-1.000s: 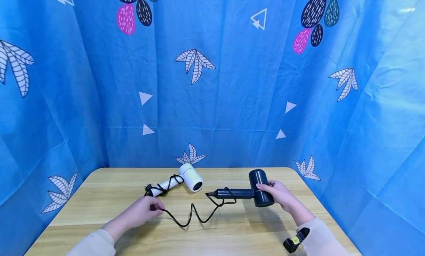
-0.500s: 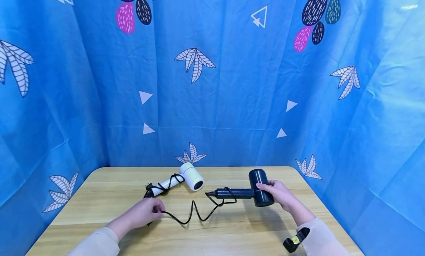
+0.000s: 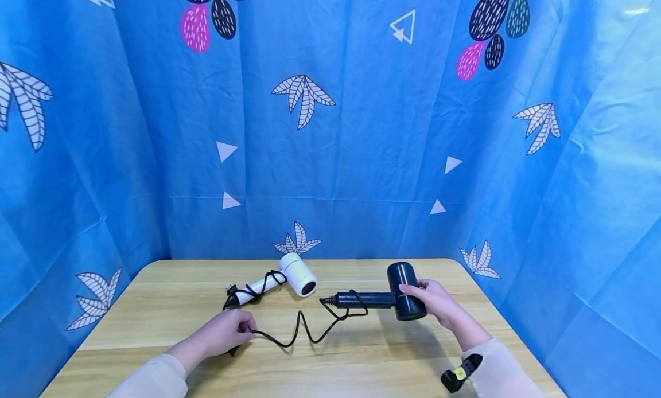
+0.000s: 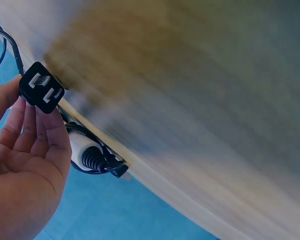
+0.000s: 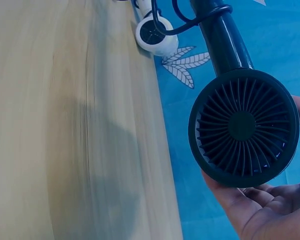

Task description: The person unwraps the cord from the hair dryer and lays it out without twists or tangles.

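My right hand (image 3: 436,299) grips the barrel of a dark hair dryer (image 3: 408,292), held above the table with its handle pointing left. Its black cord (image 3: 310,335) loops round the handle and runs across to my left hand (image 3: 227,332). There, thumb and fingers pinch the two-prong plug (image 4: 41,87), which shows plainly in the left wrist view. From the right wrist, the dryer's round vented end (image 5: 242,127) faces the camera. Behind the left hand lies a white hair dryer (image 3: 298,276) with a black cord wound about its handle.
The light wooden table (image 3: 310,375) has rounded back corners. Blue patterned cloth (image 3: 330,157) hangs behind it and along both sides. A black device with a yellow mark (image 3: 459,375) is strapped at the right wrist.
The left hand has shifted very slightly to the right with the plug, and the cord has moved a little with it. The right hand and dark hair dryer stay almost in place.
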Demonstrator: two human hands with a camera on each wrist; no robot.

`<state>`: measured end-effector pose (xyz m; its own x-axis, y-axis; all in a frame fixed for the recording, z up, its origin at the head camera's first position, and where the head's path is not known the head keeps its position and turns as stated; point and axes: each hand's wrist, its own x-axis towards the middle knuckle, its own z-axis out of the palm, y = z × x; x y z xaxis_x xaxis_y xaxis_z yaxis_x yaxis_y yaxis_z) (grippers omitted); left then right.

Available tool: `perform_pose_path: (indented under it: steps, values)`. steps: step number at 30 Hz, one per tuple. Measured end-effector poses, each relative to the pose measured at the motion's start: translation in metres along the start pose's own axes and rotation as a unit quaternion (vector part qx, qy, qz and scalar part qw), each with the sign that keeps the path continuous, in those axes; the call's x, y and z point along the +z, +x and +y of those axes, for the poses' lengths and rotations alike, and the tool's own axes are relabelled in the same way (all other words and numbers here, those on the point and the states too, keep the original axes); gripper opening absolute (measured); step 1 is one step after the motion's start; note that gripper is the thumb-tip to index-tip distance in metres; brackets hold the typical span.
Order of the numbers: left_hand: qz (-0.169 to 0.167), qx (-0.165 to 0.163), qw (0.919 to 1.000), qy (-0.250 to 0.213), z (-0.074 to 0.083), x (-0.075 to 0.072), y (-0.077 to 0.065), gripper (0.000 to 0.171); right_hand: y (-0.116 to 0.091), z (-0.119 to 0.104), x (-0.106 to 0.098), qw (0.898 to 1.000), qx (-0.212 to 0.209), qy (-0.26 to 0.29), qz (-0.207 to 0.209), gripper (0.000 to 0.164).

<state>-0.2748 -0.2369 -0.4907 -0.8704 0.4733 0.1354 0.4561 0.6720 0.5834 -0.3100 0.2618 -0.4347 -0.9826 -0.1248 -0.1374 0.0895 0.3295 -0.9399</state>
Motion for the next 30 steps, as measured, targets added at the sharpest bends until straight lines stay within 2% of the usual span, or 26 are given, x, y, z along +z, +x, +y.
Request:
perform_pose_path:
  steps: [8, 15, 19, 30]
  values:
    - [-0.004, -0.014, 0.9999, 0.009, 0.0015, -0.0015, -0.0003, 0.009, -0.002, -0.0018, 0.0016, 1.0, 0.0, 0.008, -0.002, 0.076]
    - [-0.002, -0.013, 0.9997, 0.021, 0.0015, -0.002, 0.0011, 0.009, -0.0018, -0.0027, 0.001, 1.0, 0.001, 0.002, 0.002, 0.077]
    - [0.005, -0.025, 0.9992, 0.03, 0.0036, -0.0029, 0.0025, 0.009, -0.0002, -0.0024, -0.0002, 1.0, 0.002, -0.002, 0.005, 0.077]
    - [0.023, -0.028, 0.9985, 0.041, 0.0091, -0.003, 0.0075, 0.006, -0.0006, -0.0018, -0.0004, 1.0, -0.006, 0.011, -0.009, 0.076]
